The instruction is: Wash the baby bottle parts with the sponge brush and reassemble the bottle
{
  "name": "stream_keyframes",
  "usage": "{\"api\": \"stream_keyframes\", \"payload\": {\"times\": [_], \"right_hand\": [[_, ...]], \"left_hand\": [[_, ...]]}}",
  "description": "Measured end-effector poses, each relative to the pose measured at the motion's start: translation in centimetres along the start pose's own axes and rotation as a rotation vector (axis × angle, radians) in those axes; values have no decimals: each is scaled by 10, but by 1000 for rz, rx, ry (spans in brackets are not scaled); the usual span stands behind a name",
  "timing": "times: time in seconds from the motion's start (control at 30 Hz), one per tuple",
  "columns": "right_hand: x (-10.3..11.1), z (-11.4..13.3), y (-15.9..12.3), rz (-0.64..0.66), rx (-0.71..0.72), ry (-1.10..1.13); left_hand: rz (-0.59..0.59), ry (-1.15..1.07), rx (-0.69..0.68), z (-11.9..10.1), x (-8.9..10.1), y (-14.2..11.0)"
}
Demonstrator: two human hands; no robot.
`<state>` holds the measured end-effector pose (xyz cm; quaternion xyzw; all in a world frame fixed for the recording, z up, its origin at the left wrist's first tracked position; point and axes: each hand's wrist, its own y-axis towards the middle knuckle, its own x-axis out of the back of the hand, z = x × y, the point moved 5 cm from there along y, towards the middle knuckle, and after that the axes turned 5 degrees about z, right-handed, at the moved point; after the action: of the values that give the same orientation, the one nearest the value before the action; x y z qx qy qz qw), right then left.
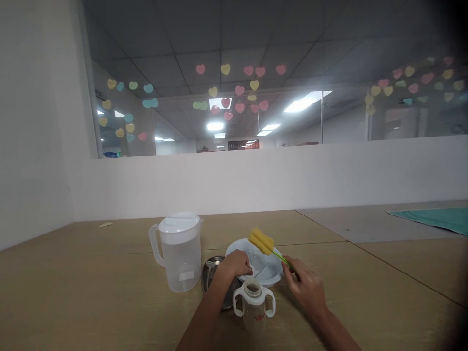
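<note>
A crowded patch of desk [109, 297]

Below a white wall [256, 180], the right hand [303, 283] pinches the green handle [280, 256] of a yellow sponge brush [261, 241], its head over the white bowl [275, 268]. The left hand [239, 264] curls over the bowl's left side — whether it grips anything, I cannot tell. The handled bottle [254, 314] stands upright between the forearms — an inward elbow swing could tip it.
</note>
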<state>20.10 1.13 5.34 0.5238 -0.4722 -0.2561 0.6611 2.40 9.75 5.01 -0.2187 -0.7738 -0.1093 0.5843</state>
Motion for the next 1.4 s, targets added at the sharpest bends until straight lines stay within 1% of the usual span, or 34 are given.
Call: {"api": "stream_keyframes", "payload": {"times": [0.33, 0.63, 0.9, 1.2, 1.4], "right_hand": [[-2, -1, 0, 12, 17, 17], [-3, -2, -1, 34, 12, 24], [-6, -4, -2, 51, 1, 13], [-8, -4, -4, 43, 5, 8], [-8, -5, -4, 53, 2, 7]], "left_hand": [[4, -16, -12, -4, 0, -1], [46, -16, -103, -6, -3, 1], [30, 23, -137, -9, -5, 5], [17, 37, -143, -13, -1, -2], [-28, 44, -163, -16, 6, -7]]}}
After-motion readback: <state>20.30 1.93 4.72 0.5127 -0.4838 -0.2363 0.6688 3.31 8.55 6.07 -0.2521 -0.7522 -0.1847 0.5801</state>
